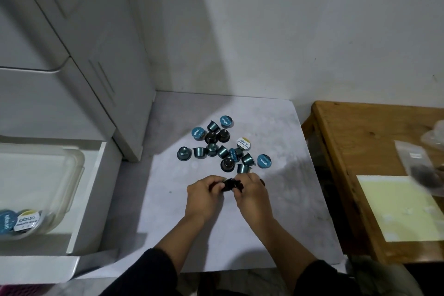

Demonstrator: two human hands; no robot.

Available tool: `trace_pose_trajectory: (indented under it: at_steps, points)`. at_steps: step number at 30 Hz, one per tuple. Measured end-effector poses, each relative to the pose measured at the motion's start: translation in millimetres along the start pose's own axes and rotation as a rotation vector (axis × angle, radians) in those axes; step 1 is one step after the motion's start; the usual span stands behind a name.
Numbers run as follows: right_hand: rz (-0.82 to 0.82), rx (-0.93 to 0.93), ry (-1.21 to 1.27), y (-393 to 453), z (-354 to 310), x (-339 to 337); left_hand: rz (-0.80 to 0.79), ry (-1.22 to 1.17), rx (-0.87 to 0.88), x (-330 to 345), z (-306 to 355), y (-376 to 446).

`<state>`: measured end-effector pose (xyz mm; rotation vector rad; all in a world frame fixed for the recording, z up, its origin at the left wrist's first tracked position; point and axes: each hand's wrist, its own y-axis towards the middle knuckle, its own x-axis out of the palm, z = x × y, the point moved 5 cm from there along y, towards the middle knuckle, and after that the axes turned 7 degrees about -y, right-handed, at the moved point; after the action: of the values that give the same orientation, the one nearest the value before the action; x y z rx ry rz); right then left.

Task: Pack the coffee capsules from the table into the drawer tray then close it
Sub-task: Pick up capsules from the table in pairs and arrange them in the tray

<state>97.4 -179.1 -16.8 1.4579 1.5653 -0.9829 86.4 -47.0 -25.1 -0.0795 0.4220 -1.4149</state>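
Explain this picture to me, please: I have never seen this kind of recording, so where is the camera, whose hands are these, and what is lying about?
The single picture comes from a camera worn on a person's head, looking down. The left hand and right hand meet over a pale table, together holding dark capsules. Beyond them lies a loose pile of coffee capsules, some upright, some tipped. At left an open white drawer holds a clear tray with a few capsules already inside. A wooden table stands at right.
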Motion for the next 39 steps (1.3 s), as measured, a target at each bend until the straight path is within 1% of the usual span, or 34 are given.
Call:
trace_pose_trajectory:
  at_steps: [6, 10, 14, 20, 25, 30, 32, 34, 37, 39]
  points:
    - [-0.006, 0.006, 0.023, -6, -2, 0, 0.002, -0.064, 0.006, -6, -2, -3]
    - [0.014, -0.009, 0.098, -13, -6, 2, 0.072, -0.093, 0.023, -19, -4, -7]
    - [-0.014, -0.011, 0.100, -19, -8, 1, 0.142, -0.071, 0.041, -31, -11, -12]
    - [-0.017, -0.020, 0.097, -27, -5, 5, 0.143, -0.038, 0.061, -36, -18, -17]
    - [-0.011, 0.005, 0.122, -35, 1, 4, 0.168, -0.117, 0.011, -33, -23, -24]
    - [0.019, 0.063, 0.193, -40, 6, 0, 0.180, -0.136, -0.004, -31, -29, -26]
    - [0.034, 0.076, 0.181, -40, 6, -3, 0.183, -0.151, -0.016, -30, -30, -27]
    - [0.044, 0.096, 0.145, -39, 9, -2, 0.178, -0.166, -0.040, -29, -29, -27]
    - [0.041, 0.177, 0.207, -40, 17, -2, 0.149, -0.200, -0.082, -28, -28, -27]
    - [0.041, 0.174, 0.215, -39, 18, -2, 0.128, -0.215, -0.108, -28, -28, -28]
